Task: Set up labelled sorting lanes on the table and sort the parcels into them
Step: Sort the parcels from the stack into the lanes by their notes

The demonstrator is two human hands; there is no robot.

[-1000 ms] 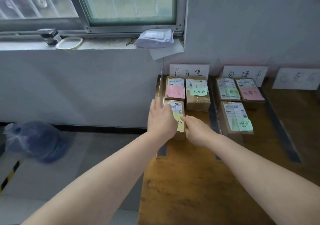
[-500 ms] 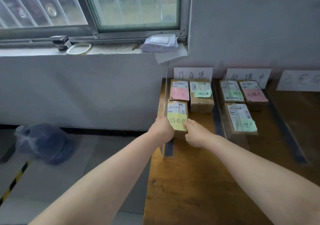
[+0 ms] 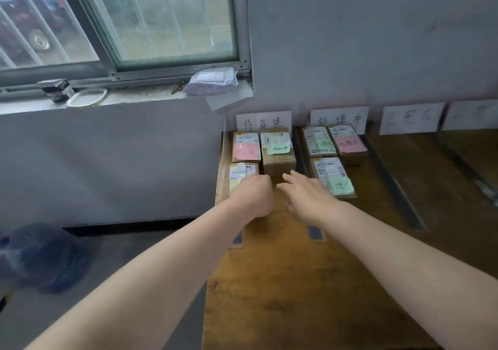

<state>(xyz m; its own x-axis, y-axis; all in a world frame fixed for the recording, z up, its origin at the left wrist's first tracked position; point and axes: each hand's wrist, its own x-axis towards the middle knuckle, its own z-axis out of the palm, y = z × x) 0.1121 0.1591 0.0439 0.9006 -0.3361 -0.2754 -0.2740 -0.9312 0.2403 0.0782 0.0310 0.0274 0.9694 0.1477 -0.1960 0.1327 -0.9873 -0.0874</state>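
Three signs stand against the wall behind the table [image 3: 283, 295]. Before the left sign [image 3: 263, 121] lie two rear parcels [image 3: 277, 151] side by side, with the front parcel [image 3: 242, 173] at the table's left edge. The left hand [image 3: 252, 197] rests on the front parcel, and the right hand [image 3: 310, 197] is just to its right. Beyond a tape strip [image 3: 298, 141], three more parcels [image 3: 332, 176] lie before the middle sign [image 3: 339, 118].

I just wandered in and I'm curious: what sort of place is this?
Probably a small parcel-sorting corner, perhaps a mailroom. Cardboard parcels with shipping labels and sticky notes sit in taped lanes on a wooden table, below handwritten paper signs on the wall.
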